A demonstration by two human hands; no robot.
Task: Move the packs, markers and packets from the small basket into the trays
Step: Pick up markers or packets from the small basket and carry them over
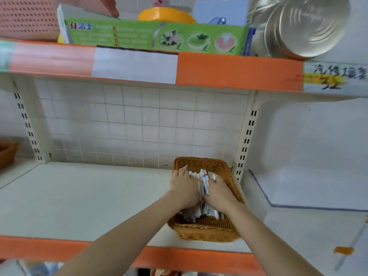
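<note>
Both hands, left (184, 186) and right (218, 189), clutch markers (204, 181) in the basket (201, 229), hiding blurred packets (192, 213) beneath.

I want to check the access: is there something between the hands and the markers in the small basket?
No. The left hand and right hand already touch the markers inside the small basket; nothing lies between. No tray is clearly visible.

Two hands, left (184, 187) and right (219, 189). One basket (209, 230) around the fingers; a second basket (7, 153) far left of them. Markers (204, 179) between the fingers: several, exact count unclear. Two steel bowls (304, 26) above.
</note>
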